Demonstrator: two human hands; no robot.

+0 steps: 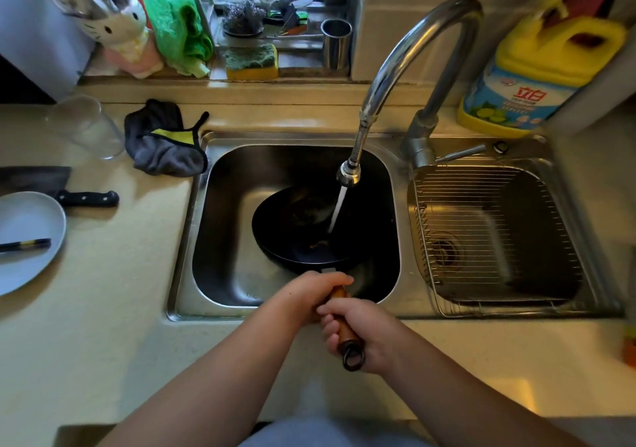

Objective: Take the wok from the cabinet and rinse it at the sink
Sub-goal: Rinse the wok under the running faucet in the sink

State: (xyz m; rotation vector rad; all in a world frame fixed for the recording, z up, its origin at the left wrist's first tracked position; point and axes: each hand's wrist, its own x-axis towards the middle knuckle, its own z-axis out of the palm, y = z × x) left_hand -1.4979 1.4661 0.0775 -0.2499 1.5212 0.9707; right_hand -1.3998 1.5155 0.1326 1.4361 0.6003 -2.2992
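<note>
A black wok (292, 230) sits low in the left steel sink basin (223, 205), tilted toward me. Water streams from the faucet head (349, 173) into the wok's right side. Its wooden handle (344, 326), ending in a black hanging ring, reaches out over the sink's front rim. My left hand (309, 291) grips the handle close to the wok. My right hand (361, 336) grips it lower down, just above the ring.
The right basin holds a wire rack (488, 240). A yellow detergent jug (537, 75) stands behind it. On the left counter lie a grey cloth (165, 144), a glass (86, 126), a cleaver (58, 188) and a plate (27, 236) with chopsticks. Sponges sit on the sill.
</note>
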